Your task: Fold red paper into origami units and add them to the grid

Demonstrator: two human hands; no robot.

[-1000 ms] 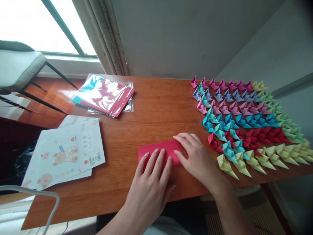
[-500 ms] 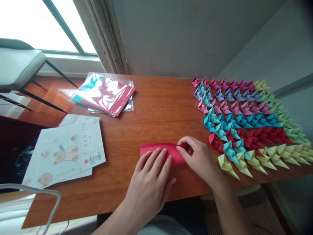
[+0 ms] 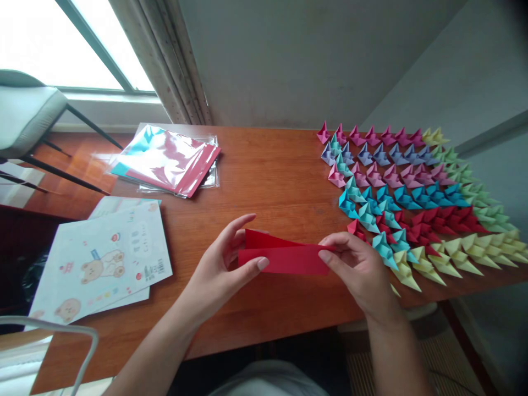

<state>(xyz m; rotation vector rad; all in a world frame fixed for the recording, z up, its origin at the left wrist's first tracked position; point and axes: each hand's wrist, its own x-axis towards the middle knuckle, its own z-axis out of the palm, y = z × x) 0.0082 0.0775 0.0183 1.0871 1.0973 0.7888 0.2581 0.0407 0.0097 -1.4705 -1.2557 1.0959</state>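
Red paper, head view: folded, between both hands over the table; its layers gape at the left end.
Both ends: probably held so it won't flop.
Right hand: thumb and fingers pinch the right end.
Left hand: thumb in front, pointer finger up and apart; can't tell if the hidden fingers grip.
Paper shapes: in rows at the right, perhaps for neatness.
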